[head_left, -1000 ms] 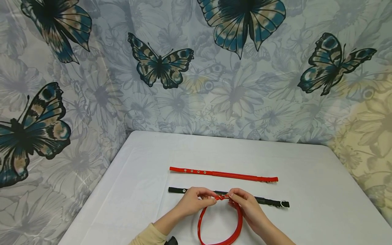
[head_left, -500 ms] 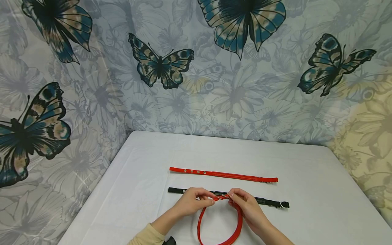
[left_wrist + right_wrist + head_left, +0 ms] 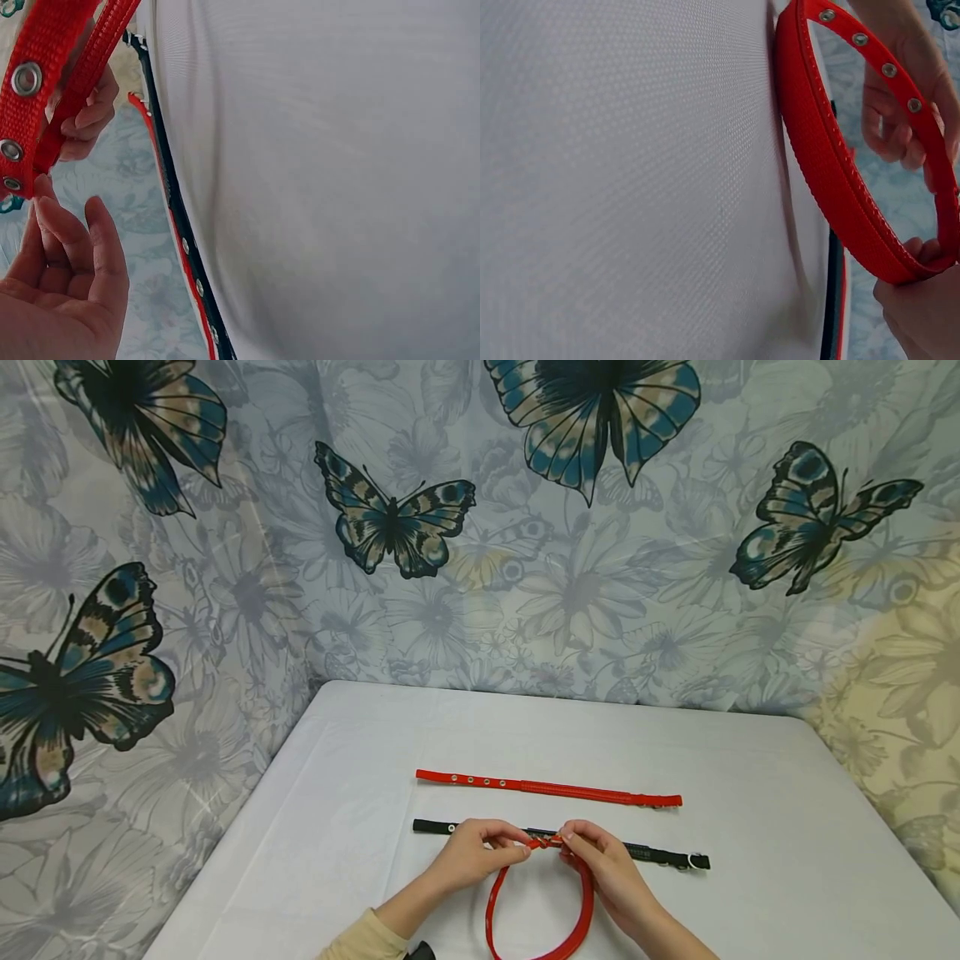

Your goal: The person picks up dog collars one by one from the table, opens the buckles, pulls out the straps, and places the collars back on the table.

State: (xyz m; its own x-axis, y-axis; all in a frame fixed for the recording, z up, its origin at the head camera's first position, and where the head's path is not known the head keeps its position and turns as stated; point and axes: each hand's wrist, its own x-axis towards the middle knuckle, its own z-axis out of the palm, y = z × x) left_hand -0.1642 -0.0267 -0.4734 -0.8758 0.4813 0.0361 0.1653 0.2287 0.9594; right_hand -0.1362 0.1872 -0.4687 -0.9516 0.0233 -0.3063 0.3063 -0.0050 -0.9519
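Observation:
In the head view, a red collar (image 3: 585, 910) with metal eyelets hangs as a round loop between the two hands. My left hand (image 3: 480, 853) pinches one end of it with thumb and fingertips, and my right hand (image 3: 606, 867) pinches the other just across a small gap. The ends meet near the buckle area, partly covered by fingers. From the right wrist, the padded band (image 3: 832, 172) shows wide and curved, close over the white cloth. The left wrist view has the eyelet strap (image 3: 45, 37) rising above the left hand's fingertips.
A second red collar (image 3: 577, 791) lies straight on the white table (image 3: 337, 760). Nearer the hands, a black collar (image 3: 652, 853) lies roughly parallel to it, its middle behind the hands. A butterfly-print cloth (image 3: 585, 585) hangs at the back and side.

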